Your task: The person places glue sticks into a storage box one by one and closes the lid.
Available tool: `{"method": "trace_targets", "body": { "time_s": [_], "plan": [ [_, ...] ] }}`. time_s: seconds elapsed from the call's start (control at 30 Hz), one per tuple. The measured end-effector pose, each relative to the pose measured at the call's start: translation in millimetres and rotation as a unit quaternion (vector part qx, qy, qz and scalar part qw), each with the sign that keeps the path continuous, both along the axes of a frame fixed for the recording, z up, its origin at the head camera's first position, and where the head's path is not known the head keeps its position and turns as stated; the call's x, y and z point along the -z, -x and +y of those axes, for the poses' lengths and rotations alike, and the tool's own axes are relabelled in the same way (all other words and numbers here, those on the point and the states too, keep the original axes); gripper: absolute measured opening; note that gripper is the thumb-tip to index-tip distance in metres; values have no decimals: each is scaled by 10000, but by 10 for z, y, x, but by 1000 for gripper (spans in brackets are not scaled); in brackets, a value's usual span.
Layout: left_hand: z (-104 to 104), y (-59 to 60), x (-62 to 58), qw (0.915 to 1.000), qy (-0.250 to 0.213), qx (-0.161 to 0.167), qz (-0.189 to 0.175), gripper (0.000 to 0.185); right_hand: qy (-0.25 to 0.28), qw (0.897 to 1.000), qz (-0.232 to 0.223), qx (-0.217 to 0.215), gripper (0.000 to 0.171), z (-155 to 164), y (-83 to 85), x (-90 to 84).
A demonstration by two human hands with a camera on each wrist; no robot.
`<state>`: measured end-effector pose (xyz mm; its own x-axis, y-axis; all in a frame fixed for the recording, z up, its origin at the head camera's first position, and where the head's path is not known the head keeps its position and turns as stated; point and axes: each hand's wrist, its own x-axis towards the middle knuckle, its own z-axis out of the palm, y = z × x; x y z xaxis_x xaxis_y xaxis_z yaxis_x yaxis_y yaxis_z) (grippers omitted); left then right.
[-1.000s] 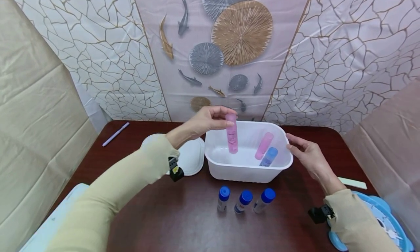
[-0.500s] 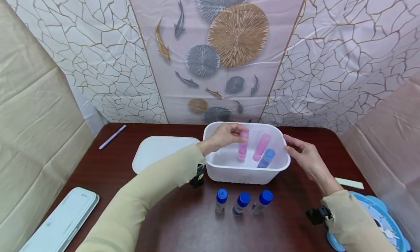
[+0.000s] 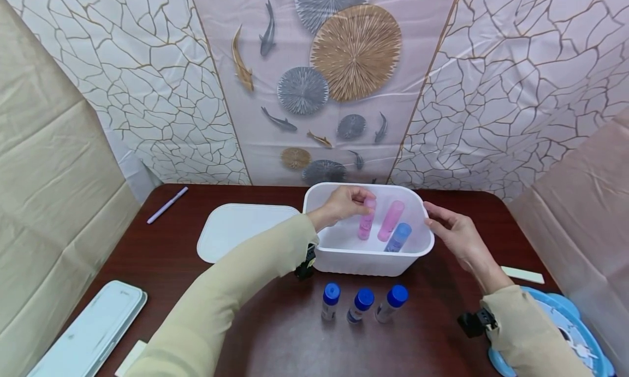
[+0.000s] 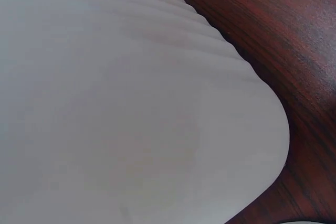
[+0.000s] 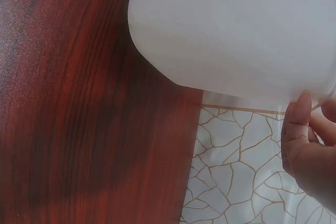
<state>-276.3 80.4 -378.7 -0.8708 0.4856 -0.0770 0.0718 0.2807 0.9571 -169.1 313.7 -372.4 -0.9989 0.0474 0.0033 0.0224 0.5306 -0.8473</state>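
— Bottle (image 3: 366,226) placement? How is it held?
— It is pinched at the cap by the left hand (image 3: 344,202), upright inside the tub (image 3: 368,259); light, stiff, probably slippery. The tub's rim is touched by the right hand (image 3: 454,232), fingers relaxed.

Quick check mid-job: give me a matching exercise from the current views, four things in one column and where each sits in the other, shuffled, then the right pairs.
Things:
1. pink bottle
2. three blue-capped bottles
3. white lid
4. purple pen

Places:
A. flat on the table, left of the white tub
B. at the table's far left edge
C. upright in the tub, pinched at the top by the left hand
D. standing in a row in front of the tub

Pairs: 1-C, 2-D, 3-A, 4-B
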Motion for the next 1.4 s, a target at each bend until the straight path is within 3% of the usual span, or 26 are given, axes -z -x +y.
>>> {"method": "trace_targets", "body": {
  "time_s": [0.53, 0.77, 0.9, 1.03, 1.23, 1.4],
  "plan": [
    [0, -39, -7, 9999, 98, 12, 73, 37, -40, 10000, -39, -24, 52, -4, -5, 22],
    [-160, -122, -193, 9994, -161, 281, 85, 47, 12, 10000, -36, -33, 53, 8, -10, 29],
    [-378, -271, -392, 9952, -589, 767, -147, 41, 21, 10000, -4, -49, 53, 5, -7, 9],
    [-650, -460, -503, 9825, -859, 1603, -399, 34, -60, 10000, 9, -36, 53, -8, -7, -1],
    [-968, -724, -406, 9508, -635, 2982, -551, 31, -118, 9999, -41, 1, 53, -8, -12, 6],
    [-1096, -856, -255, 9268, -571, 3579, -990, 36, -151, 9999, -47, 15, 54, -6, -10, 8]
  ]
}}
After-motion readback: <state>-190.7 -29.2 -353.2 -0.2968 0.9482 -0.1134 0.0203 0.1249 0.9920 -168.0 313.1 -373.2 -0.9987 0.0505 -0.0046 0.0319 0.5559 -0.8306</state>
